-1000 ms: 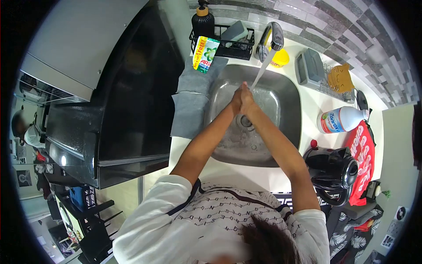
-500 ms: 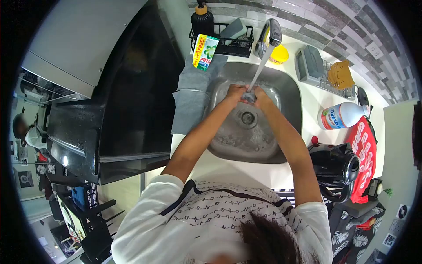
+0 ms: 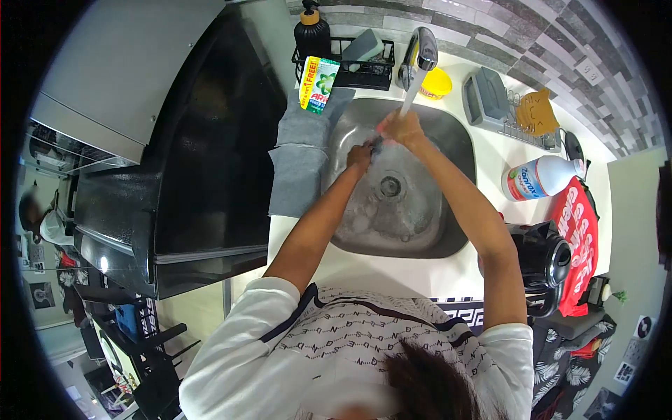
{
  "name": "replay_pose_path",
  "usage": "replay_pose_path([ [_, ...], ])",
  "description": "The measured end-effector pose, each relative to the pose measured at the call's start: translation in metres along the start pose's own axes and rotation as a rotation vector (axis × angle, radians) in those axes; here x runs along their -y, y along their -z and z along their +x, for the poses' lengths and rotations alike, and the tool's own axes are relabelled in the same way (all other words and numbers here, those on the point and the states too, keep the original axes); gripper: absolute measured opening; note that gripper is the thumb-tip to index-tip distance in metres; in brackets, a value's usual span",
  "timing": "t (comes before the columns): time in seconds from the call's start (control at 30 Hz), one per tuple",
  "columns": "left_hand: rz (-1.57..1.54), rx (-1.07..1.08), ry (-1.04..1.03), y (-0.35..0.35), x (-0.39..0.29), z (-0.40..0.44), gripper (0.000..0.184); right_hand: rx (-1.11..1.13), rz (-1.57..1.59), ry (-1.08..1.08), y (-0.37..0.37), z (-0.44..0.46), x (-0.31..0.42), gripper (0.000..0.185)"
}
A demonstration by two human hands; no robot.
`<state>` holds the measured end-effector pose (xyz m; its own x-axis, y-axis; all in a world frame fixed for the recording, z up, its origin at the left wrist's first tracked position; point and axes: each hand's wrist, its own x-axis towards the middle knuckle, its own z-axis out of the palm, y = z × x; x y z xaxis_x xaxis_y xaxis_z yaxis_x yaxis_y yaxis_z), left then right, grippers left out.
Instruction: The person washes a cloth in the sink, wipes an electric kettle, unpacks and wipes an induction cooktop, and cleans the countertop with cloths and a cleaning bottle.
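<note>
Over the steel sink (image 3: 448, 231), both hands are closed on a small dark grey, wet, cloth-like piece (image 3: 376, 145), mostly hidden by the fingers. My left hand (image 3: 359, 157) grips its lower end, left of the drain. Higher up and to the right, my right hand (image 3: 404, 129) is at its upper end, directly under the water stream. Water runs from the chrome faucet (image 3: 424, 49) onto that hand. Suds lie on the sink floor around the drain (image 3: 390, 186).
Grey cloths (image 3: 297, 178) and a detergent pouch (image 3: 318, 85) lie left of the sink. Behind stand a black rack (image 3: 371, 78), a pump bottle (image 3: 312, 35) and a yellow tub (image 3: 437, 83). A bleach bottle (image 3: 542, 178) and black kettle (image 3: 539, 259) stand right.
My hands were together under the stream. Now my left hand has moved down and left, while my right hand has shifted up, with the grey piece between them.
</note>
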<state>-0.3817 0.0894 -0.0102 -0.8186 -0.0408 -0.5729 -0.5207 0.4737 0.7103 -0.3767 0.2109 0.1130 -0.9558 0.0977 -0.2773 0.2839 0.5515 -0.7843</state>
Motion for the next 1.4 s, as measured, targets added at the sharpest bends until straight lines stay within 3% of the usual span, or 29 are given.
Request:
replay_pose_path([
  [0.03, 0.002, 0.000, 0.002, -0.004, 0.001, 0.000, 0.035, 0.001, 0.002, -0.001, 0.000, 0.000, -0.001, 0.009],
  [0.1, -0.418, 0.216, -0.228, -0.011, -0.002, -0.003, 0.041, 0.024, -0.017, -0.071, 0.006, 0.003, -0.004, 0.005],
  [0.13, -0.419, 0.217, -0.228, -0.013, -0.008, -0.005, 0.041, 0.024, -0.018, -0.072, 0.006, 0.005, -0.013, 0.005],
  [0.2, -0.691, 0.420, -0.038, -0.015, -0.030, -0.011, 0.041, -0.234, -0.219, 0.102, 0.004, 0.003, -0.030, 0.014],
  [0.3, -0.545, 0.409, -0.010, -0.006, -0.056, -0.042, 0.039, -0.199, -0.300, 0.169, 0.010, -0.013, -0.020, 0.017],
  [0.43, -0.563, 0.485, -0.101, -0.017, -0.032, -0.010, 0.034, -0.193, -0.348, 0.271, 0.017, -0.006, -0.014, 0.017],
  [0.5, -0.562, 0.415, -0.063, -0.021, -0.016, -0.001, 0.032, 0.075, -0.252, 0.157, 0.019, -0.011, 0.013, 0.014],
  [0.53, -0.559, 0.414, -0.061, -0.026, -0.012, 0.002, 0.032, 0.075, -0.249, 0.156, 0.020, -0.018, 0.027, 0.014],
  [0.57, -0.479, 0.278, -0.390, -0.034, -0.008, 0.004, 0.028, 0.025, -0.462, 0.146, 0.021, -0.026, 0.041, 0.014],
  [0.6, -0.435, 0.211, -0.554, -0.033, -0.012, 0.002, 0.027, -0.027, -0.676, 0.137, 0.022, -0.030, 0.048, 0.016],
  [0.63, -0.389, 0.131, -0.714, -0.028, -0.019, -0.006, 0.025, -0.026, -0.677, 0.138, 0.019, -0.017, 0.031, 0.016],
  [0.7, 0.320, -0.085, -0.949, -0.019, -0.033, -0.011, 0.025, -0.026, -0.950, 0.539, 0.017, -0.001, 0.015, 0.025],
  [0.73, 0.318, -0.089, -0.950, -0.016, -0.043, -0.007, 0.025, -0.027, -0.952, 0.542, 0.021, -0.005, 0.018, 0.025],
  [0.8, 0.126, 0.294, -0.530, -0.003, -0.063, -0.029, 0.025, 0.051, -0.210, -0.108, 0.031, -0.025, 0.025, 0.038],
  [0.83, 0.111, 0.375, -0.421, 0.003, -0.072, -0.039, 0.026, 0.053, -0.209, -0.108, 0.026, -0.026, 0.015, 0.038],
  [0.9, 0.164, 0.416, -0.364, 0.015, -0.085, -0.053, 0.027, 0.111, 0.140, -0.415, 0.016, -0.020, -0.019, 0.047],
  [0.93, 0.264, 0.352, -0.476, 0.020, -0.085, -0.055, 0.027, 0.112, 0.139, -0.410, 0.012, -0.020, -0.030, 0.047],
  [1.0, 0.568, 0.126, -0.791, 0.029, -0.083, -0.056, 0.026, 0.231, 0.494, -0.331, 0.004, -0.023, -0.043, 0.047],
  [1.13, 0.459, 0.046, -0.597, 0.030, -0.081, -0.060, 0.027, 0.214, 0.483, -0.409, 0.009, 0.000, -0.039, 0.037],
  [1.2, -0.138, 0.672, -0.495, 0.035, -0.074, -0.067, 0.029, 0.270, 0.261, -0.286, 0.012, 0.018, -0.045, 0.030],
  [1.23, -0.135, 0.671, -0.497, 0.042, -0.074, -0.066, 0.029, 0.298, 0.149, -0.220, 0.013, 0.028, -0.047, 0.027],
  [1.3, -0.238, 0.615, -0.301, 0.055, -0.074, -0.062, 0.030, 0.344, -0.023, -0.121, 0.010, 0.036, -0.047, 0.022],
  [1.33, -0.239, 0.611, -0.300, 0.051, -0.067, -0.051, 0.030, 0.360, -0.080, -0.087, 0.009, 0.031, -0.039, 0.020],
  [1.4, 0.142, -0.076, -0.817, 0.045, -0.054, -0.041, 0.027, 0.174, 0.069, 0.002, 0.005, 0.021, -0.033, 0.017],
])
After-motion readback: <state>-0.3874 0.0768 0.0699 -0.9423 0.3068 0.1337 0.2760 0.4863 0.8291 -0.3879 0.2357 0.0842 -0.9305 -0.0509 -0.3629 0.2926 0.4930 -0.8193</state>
